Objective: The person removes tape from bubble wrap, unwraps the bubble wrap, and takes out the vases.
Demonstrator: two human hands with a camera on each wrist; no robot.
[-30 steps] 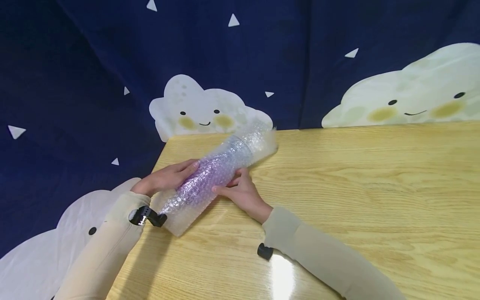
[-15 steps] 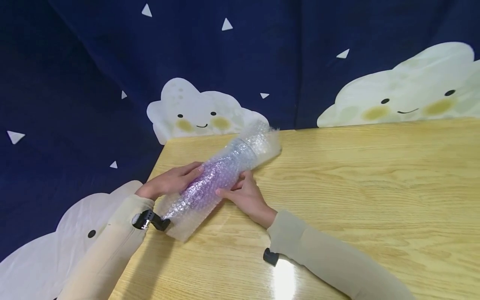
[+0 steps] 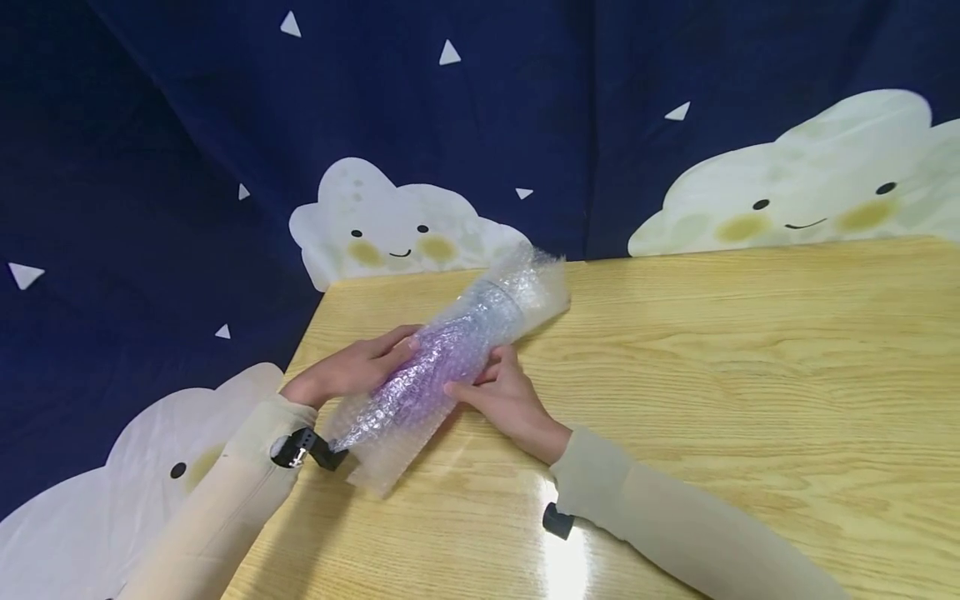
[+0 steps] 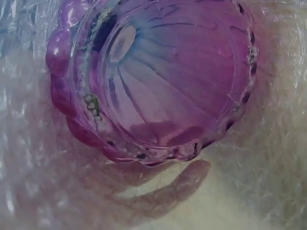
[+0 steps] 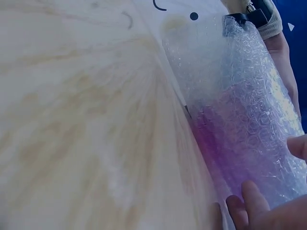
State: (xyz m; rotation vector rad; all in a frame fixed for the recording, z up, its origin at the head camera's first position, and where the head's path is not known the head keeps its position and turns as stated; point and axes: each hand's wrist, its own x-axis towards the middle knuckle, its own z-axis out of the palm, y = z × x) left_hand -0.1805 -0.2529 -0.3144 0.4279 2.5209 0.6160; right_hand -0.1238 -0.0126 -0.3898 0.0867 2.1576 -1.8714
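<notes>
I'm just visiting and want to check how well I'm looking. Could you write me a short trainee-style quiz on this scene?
1. Which two colors show through the bubble wrap?
2. True or false: only the left hand touches the bubble wrap.
3. The backdrop behind the table is mostly: A) red, B) dark blue, C) green.

Key:
1. Purple and pale blue.
2. False; the right hand touches it too.
3. B.
</notes>
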